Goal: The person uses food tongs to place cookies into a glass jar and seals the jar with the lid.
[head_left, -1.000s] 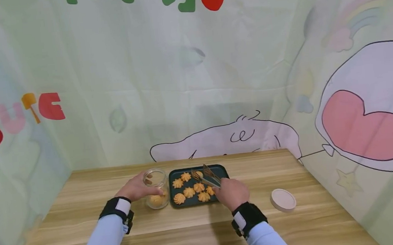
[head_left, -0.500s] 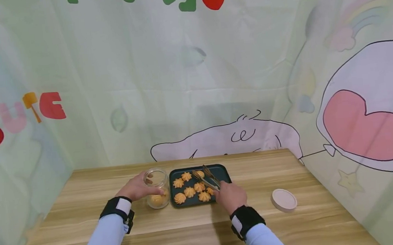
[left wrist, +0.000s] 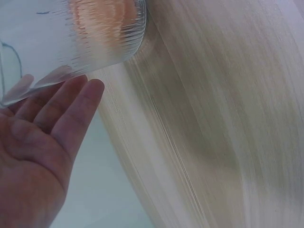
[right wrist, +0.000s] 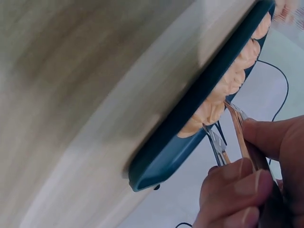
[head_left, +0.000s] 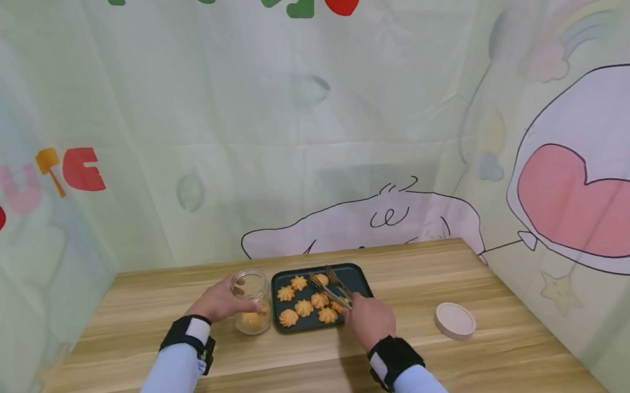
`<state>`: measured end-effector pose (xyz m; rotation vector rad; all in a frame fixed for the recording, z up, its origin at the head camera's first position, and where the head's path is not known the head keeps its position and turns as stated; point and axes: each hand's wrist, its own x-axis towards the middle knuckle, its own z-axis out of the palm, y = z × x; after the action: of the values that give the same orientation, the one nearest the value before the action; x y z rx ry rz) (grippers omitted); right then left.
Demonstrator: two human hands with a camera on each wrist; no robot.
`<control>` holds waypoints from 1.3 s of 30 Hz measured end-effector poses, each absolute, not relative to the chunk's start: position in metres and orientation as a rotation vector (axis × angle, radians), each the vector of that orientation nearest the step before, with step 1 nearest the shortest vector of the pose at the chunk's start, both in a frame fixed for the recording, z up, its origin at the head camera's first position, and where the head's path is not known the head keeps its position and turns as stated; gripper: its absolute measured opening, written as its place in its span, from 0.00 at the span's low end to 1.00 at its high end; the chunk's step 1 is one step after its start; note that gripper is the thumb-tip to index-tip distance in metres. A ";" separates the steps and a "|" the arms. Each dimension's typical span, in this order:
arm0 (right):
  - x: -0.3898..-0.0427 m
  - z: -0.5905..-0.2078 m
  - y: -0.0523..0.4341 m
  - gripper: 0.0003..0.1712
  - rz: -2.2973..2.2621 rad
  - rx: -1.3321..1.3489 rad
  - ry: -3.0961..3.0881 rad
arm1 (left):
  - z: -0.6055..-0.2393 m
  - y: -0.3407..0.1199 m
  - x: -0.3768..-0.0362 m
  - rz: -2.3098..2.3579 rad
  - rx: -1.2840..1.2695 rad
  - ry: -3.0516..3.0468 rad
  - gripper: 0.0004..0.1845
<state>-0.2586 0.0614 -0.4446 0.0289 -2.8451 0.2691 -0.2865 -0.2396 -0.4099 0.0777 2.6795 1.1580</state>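
Note:
A dark tray with several swirl cookies lies on the wooden table. My right hand grips metal tongs whose tips reach over the tray's middle. In the right wrist view the tongs pass over the cookies at the tray's rim. My left hand holds a clear glass jar just left of the tray, with a cookie at its bottom. The left wrist view shows fingers resting against the jar.
A round pale lid lies on the table to the right of the tray. Printed cloth walls close in the table at the back and both sides. Bare wood stretches along the near edge.
My right hand has drawn slightly back towards me and to the left with the tongs. The left hand and jar have stayed still.

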 end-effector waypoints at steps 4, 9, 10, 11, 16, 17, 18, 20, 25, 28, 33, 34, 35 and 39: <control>-0.257 -0.445 0.062 0.21 0.302 0.037 -2.833 | -0.409 -0.240 -0.286 1.156 0.077 2.685 0.54; -0.257 -0.440 0.063 0.22 0.335 0.025 -2.862 | -0.408 -0.240 -0.286 1.142 0.077 2.687 0.54; -0.257 -0.439 0.064 0.22 0.338 0.023 -2.866 | -0.407 -0.239 -0.286 1.140 0.079 2.687 0.54; -0.257 -0.438 0.065 0.22 0.339 0.022 -2.870 | -0.407 -0.239 -0.286 1.140 0.081 2.687 0.54; -0.257 -0.433 0.068 0.21 0.337 0.021 -2.894 | -0.406 -0.238 -0.286 1.144 0.083 2.689 0.54; -0.257 -0.433 0.069 0.21 0.340 0.016 -2.902 | -0.406 -0.238 -0.286 1.145 0.080 2.690 0.54; -0.258 -0.433 0.070 0.22 0.341 0.010 -2.910 | -0.407 -0.238 -0.286 1.145 0.078 2.690 0.54; -0.258 -0.432 0.072 0.22 0.344 -0.001 -2.921 | -0.407 -0.238 -0.286 1.147 0.077 2.690 0.54; -0.257 -0.432 0.074 0.22 0.343 -0.004 -2.921 | -0.409 -0.239 -0.286 1.160 0.074 2.682 0.54; -0.256 -0.432 0.074 0.23 0.338 0.001 -2.919 | -0.410 -0.240 -0.287 1.159 0.073 2.682 0.54; -0.254 -0.430 0.074 0.24 0.343 -0.001 -2.915 | -0.412 -0.240 -0.287 1.153 0.073 2.683 0.55; -0.254 -0.429 0.074 0.24 0.349 -0.003 -2.916 | -0.412 -0.240 -0.287 1.149 0.073 2.684 0.55; -0.254 -0.428 0.074 0.24 0.356 -0.009 -2.922 | -0.412 -0.240 -0.287 1.147 0.075 2.684 0.55; -0.253 -0.424 0.073 0.26 0.371 -0.029 -2.942 | -0.410 -0.239 -0.287 1.146 0.080 2.684 0.54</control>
<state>-0.2526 0.0728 -0.4238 -0.0287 -2.9421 0.3707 -0.2867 -0.2389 -0.4103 0.0799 2.6838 1.1459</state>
